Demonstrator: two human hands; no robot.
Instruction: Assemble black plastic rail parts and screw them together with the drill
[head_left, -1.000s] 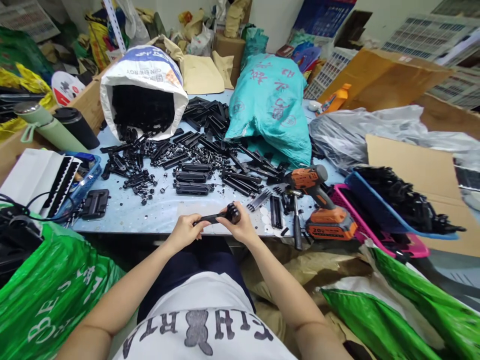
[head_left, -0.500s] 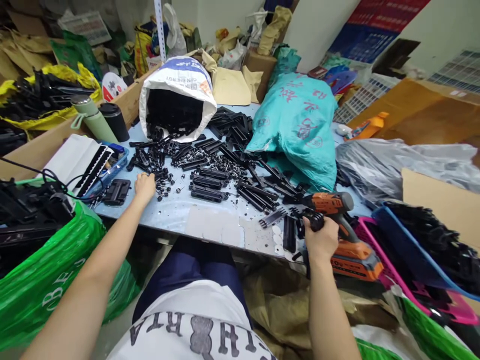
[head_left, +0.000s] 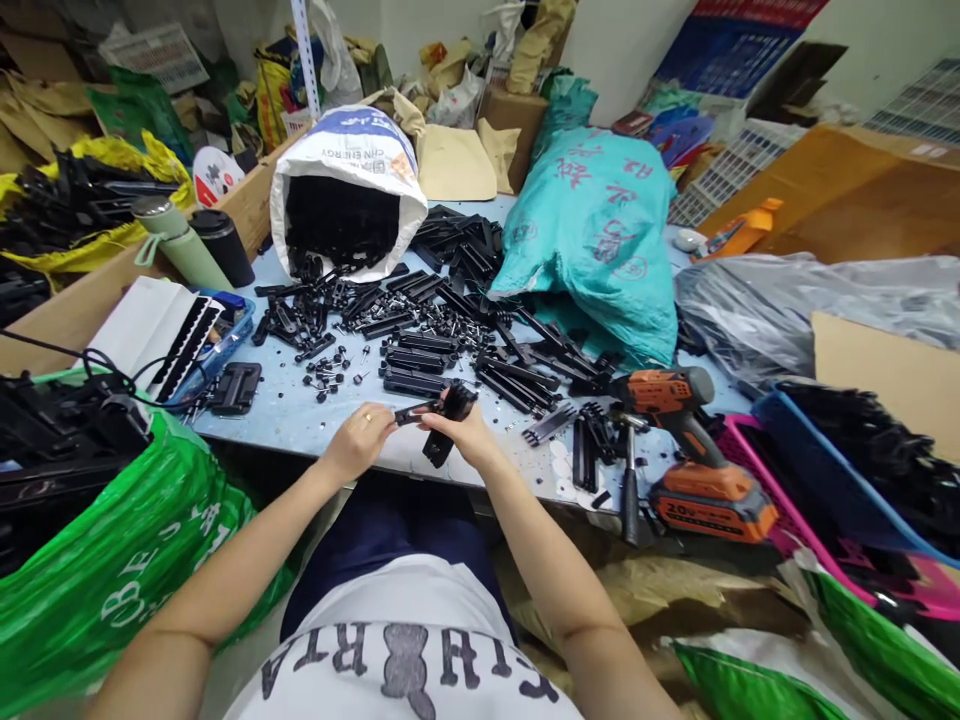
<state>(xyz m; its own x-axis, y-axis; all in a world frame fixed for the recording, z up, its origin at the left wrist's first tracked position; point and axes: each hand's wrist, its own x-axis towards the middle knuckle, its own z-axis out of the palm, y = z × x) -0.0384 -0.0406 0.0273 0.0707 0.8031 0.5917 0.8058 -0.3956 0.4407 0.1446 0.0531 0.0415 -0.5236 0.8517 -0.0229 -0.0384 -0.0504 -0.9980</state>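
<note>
My left hand (head_left: 361,440), a ring on one finger, pinches a small flat black plastic piece (head_left: 411,413) near the table's front edge. Right beside it, my right hand (head_left: 466,430) is closed on a black plastic part (head_left: 442,440) with a ridged, dark upper end. The two pieces meet or nearly meet between my fingers; whether they are joined I cannot tell. Just beyond my hands lie stacked long black plastic bars (head_left: 420,365). Small black-headed screws (head_left: 324,375) are scattered on the table left of the stack.
An orange cordless drill (head_left: 675,410) stands at the right edge beside a black-handled hammer (head_left: 630,480). Behind are a white sack (head_left: 349,150) spilling black parts and a teal sack (head_left: 592,230). A green bag (head_left: 150,560) is at the left; a pink basket (head_left: 780,500) is at the right.
My left hand has moved right from the small parts, now with a flat black piece. My right hand has come left from beside the drill to the front middle, holding a black part.
</note>
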